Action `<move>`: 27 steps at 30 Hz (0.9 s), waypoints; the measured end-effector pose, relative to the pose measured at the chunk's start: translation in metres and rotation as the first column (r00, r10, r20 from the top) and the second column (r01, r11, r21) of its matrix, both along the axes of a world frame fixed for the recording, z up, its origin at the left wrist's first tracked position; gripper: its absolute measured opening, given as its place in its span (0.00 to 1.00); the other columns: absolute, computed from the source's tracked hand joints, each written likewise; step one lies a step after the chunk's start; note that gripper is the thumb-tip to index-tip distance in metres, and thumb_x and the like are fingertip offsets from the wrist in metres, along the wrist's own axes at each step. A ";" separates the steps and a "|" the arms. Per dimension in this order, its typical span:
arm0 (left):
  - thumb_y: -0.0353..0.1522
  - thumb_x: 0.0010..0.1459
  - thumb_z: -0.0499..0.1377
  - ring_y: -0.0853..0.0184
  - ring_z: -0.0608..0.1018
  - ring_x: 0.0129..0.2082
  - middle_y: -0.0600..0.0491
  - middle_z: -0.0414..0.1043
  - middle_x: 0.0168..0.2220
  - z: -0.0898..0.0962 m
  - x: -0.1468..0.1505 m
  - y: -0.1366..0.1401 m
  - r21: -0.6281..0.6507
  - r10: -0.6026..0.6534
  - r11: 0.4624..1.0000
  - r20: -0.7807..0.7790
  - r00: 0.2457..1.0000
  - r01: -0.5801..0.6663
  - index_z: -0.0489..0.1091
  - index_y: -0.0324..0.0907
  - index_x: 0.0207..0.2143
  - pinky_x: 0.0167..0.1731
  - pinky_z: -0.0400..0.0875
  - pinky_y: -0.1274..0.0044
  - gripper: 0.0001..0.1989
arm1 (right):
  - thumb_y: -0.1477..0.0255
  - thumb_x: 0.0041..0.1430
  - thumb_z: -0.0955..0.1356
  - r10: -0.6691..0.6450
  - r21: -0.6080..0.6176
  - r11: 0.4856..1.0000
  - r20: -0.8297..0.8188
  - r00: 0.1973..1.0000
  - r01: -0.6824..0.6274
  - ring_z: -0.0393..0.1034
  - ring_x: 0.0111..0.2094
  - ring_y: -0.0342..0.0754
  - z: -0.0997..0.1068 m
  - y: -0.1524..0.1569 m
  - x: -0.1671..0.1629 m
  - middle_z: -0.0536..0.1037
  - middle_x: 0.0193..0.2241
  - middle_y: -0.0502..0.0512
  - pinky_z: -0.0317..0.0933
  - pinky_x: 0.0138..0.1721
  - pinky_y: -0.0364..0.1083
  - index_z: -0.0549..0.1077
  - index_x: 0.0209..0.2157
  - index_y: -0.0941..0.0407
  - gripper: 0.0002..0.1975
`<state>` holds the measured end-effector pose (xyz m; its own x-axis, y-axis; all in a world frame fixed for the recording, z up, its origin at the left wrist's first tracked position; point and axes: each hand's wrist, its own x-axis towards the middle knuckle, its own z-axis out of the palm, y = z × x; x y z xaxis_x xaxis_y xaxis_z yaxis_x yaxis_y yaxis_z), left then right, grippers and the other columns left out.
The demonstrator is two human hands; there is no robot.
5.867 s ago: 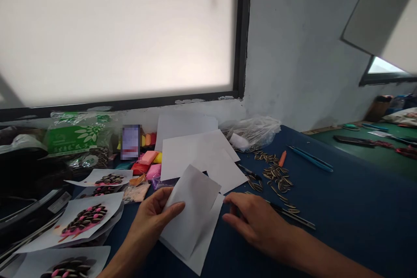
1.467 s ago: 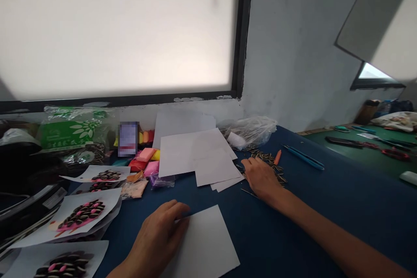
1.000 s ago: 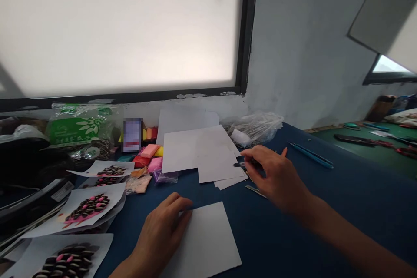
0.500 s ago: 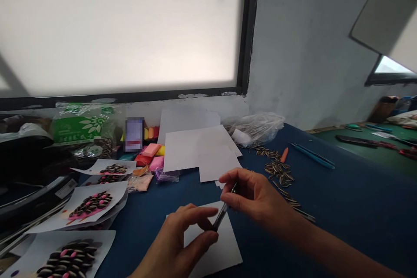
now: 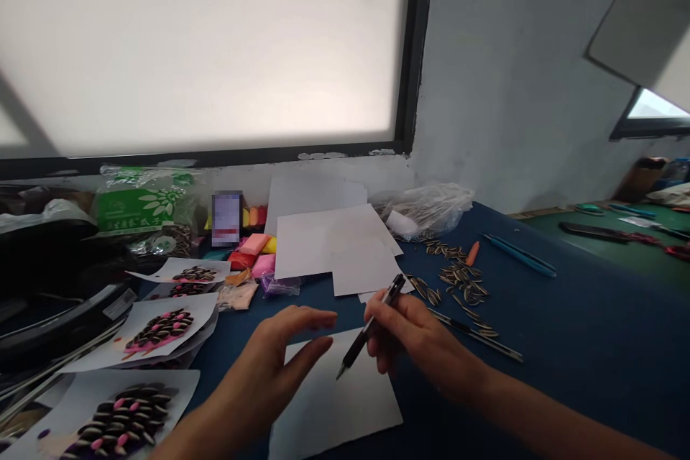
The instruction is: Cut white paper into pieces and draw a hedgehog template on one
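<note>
From the head view, I see the right hand [image 5: 415, 338] closed on the pen [image 5: 353, 352], tip down over the near sheet [image 5: 350, 406], likely angled for control, left hand [image 5: 269, 352] gripping nothing, thumb and fingers parted, seeds [image 5: 462, 280] farther right, seemingly out of the way.

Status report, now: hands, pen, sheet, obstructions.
Right hand holding pen, tip down at white sheet; contact unclear. Left hand open, nothing in grip. Nothing seen between tip and sheet; striped seeds lie apart.
</note>
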<state>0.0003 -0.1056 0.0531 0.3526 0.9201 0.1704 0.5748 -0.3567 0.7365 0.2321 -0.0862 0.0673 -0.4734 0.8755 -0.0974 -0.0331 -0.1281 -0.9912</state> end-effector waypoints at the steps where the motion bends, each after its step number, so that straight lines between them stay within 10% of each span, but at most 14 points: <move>1: 0.43 0.62 0.59 0.51 0.71 0.57 0.50 0.71 0.57 0.001 -0.007 0.002 -0.024 -0.024 0.999 -0.083 0.996 0.023 0.72 0.51 0.55 0.55 0.66 0.60 0.21 | 0.50 0.63 0.66 -0.014 -0.024 1.000 -0.011 1.000 0.014 0.71 0.24 0.43 0.000 0.002 0.001 0.77 0.26 0.52 0.62 0.25 0.41 0.69 0.38 0.57 0.22; 5: 0.44 0.48 0.70 0.45 0.46 0.69 0.50 0.43 0.71 0.008 -0.020 0.002 -0.231 -0.214 0.965 -0.415 0.884 0.125 0.58 0.53 0.66 0.62 0.49 0.51 0.44 | 0.53 0.63 0.65 0.039 -0.056 0.997 -0.091 0.995 -0.044 0.75 0.30 0.47 -0.001 0.007 0.004 0.80 0.33 0.59 0.66 0.28 0.43 0.72 0.41 0.60 0.23; 10: 0.50 0.51 0.68 0.47 0.35 0.68 0.50 0.26 0.71 0.010 -0.009 0.001 -0.296 -0.312 0.939 -0.518 0.797 0.175 0.47 0.55 0.69 0.62 0.41 0.48 0.49 | 0.63 0.57 0.73 0.070 0.027 0.997 -0.117 0.991 -0.068 0.72 0.28 0.43 -0.001 0.007 0.003 0.77 0.27 0.50 0.64 0.28 0.40 0.70 0.37 0.58 0.14; 27: 0.58 0.50 0.65 0.51 0.32 0.69 0.51 0.24 0.71 0.008 -0.008 0.003 -0.304 -0.325 0.934 -0.512 0.795 0.186 0.40 0.52 0.70 0.63 0.35 0.52 0.55 | 0.64 0.49 0.63 0.040 -0.095 0.995 0.119 0.992 -0.029 0.60 0.14 0.40 -0.016 0.002 -0.009 0.66 0.11 0.43 0.61 0.23 0.42 0.66 0.23 0.55 0.09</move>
